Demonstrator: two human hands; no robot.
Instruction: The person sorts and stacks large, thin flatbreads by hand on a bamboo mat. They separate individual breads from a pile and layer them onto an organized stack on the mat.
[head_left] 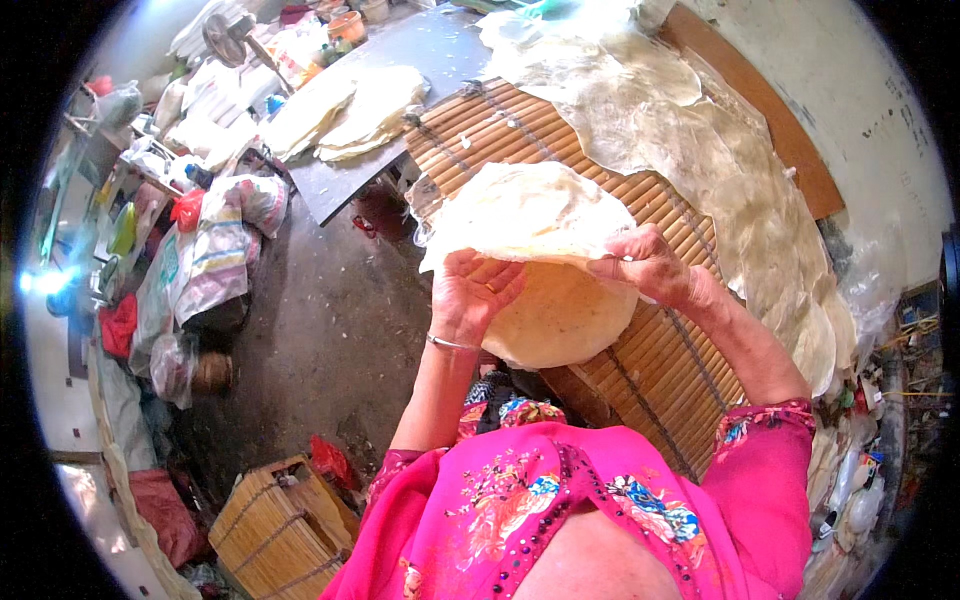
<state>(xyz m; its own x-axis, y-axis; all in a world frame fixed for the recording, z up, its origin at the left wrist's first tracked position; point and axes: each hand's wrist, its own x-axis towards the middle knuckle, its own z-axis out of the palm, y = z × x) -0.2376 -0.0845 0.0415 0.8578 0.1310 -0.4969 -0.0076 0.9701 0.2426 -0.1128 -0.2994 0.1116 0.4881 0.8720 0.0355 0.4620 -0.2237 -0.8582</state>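
My right hand (645,265) pinches the near edge of a thin, pale, round sheet (540,205) that looks like rice paper. On the other side, my left hand (475,295) has its fingers curled at the same sheet's edge, palm turned up; a bangle circles that wrist. The sheet's far part is wrinkled and slightly see-through. Just below it shows a smoother, cream-coloured round surface (565,315); I cannot tell whether this is a stack of sheets or part of the same one. Both lie over a slatted bamboo mat (680,350).
Many overlapping pale sheets (700,140) spread along the right side. More sheets (375,110) lie on a grey table (440,45) at the far left. Bags and sacks (220,240) crowd the left wall. A rolled or folded slatted mat (275,530) stands on the floor, lower left.
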